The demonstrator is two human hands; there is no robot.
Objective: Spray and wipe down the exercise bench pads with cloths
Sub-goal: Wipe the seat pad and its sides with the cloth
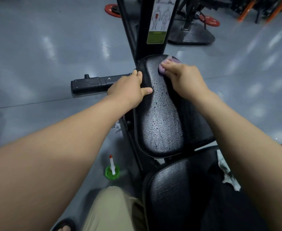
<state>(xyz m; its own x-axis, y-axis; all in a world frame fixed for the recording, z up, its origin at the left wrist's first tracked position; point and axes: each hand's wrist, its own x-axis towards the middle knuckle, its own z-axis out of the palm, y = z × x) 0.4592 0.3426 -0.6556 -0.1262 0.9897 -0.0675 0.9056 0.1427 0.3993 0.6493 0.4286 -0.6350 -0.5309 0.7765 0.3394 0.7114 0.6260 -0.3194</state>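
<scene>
pressing purple cloth onto pad with right hand

Glossy grey floor, red weight plates

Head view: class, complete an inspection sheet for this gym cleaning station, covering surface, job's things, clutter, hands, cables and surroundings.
Surface: upper bench pad, black, speckled with spray droplets; lower pad sits nearer the person.
Job's things: purple cloth at the upper bench pad's far end; spray bottle upright on the floor, left of the bench.
Clutter: crumpled white-and-green cloth by the lower pad's right side.
Hands: left hand grips the upper bench pad's left edge; right hand presses the purple cloth, fingers curled on it.
Cables: nothing seen.
Surroundings: glossy grey floor; red weight plates; black machine frame bearing an instruction label.
</scene>
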